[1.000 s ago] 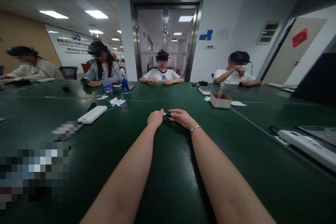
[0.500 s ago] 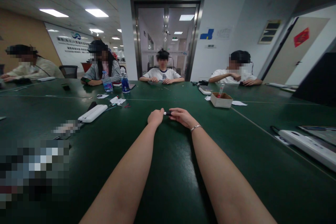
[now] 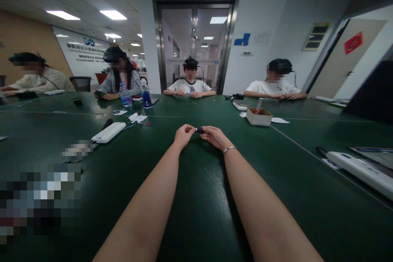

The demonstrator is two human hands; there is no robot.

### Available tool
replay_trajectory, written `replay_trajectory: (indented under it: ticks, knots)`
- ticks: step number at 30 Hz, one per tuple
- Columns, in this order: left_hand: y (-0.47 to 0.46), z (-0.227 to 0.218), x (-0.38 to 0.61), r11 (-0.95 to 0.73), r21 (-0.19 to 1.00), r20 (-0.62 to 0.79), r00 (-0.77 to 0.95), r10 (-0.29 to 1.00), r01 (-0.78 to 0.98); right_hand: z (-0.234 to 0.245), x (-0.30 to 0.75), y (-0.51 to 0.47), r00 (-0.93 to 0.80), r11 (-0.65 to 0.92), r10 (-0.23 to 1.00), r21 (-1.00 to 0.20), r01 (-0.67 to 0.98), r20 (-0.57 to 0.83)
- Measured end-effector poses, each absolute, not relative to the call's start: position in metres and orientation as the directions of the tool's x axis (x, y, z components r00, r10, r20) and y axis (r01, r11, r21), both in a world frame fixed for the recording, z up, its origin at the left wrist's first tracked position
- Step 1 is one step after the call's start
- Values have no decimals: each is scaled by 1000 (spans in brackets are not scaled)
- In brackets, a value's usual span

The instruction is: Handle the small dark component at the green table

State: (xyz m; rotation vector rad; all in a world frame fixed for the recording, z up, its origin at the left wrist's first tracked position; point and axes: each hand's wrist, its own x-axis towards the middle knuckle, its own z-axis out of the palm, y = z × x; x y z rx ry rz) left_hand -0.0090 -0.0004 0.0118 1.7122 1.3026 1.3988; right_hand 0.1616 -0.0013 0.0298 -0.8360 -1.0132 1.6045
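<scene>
A small black stick with a silver end [image 3: 199, 130] is held between my two hands over the green table [image 3: 199, 196]. It is too small to tell its kind. My right hand [image 3: 214, 136] grips the black part from the right, thumb and fingers closed round it; a silver bracelet [image 3: 229, 149] circles that wrist. From the left, my left hand [image 3: 184, 135] is closed in a pinch at the silver end. Its fingertips hide part of that end.
Power strips lie at left [image 3: 109, 132] and right [image 3: 362, 170]. A small box [image 3: 259, 117] with a tube in it stands right of my hands. Two bottles [image 3: 146, 97], paper scraps [image 3: 137, 118] and red-handled pliers [image 3: 149, 123] are at the left. Several people sit across the table.
My left hand has shifted slightly up and right, its fingers now in a pinch at the silver end. The right hand has barely moved. At far right, a person's raised hand has come down.
</scene>
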Motion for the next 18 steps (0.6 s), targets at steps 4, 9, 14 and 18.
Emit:
replay_trajectory:
  ticks: [4,9,14,18]
  knots:
    - [-1,14,-9,-424,879,437,-13,900,217,30,162,-2,-230,-124,973,-915,-383,-35]
    - [-6,16,-8,-205,895,250,-63,966,395,30,160,-4,-235,-123,971,-927,-354,-39]
    - [-6,14,-5,-318,837,354,3,935,445,31,161,-3,-259,-121,965,-929,-349,-29]
    - [-4,13,-6,-278,874,329,-64,942,397,30,162,-2,-257,-124,966,-927,-353,-31]
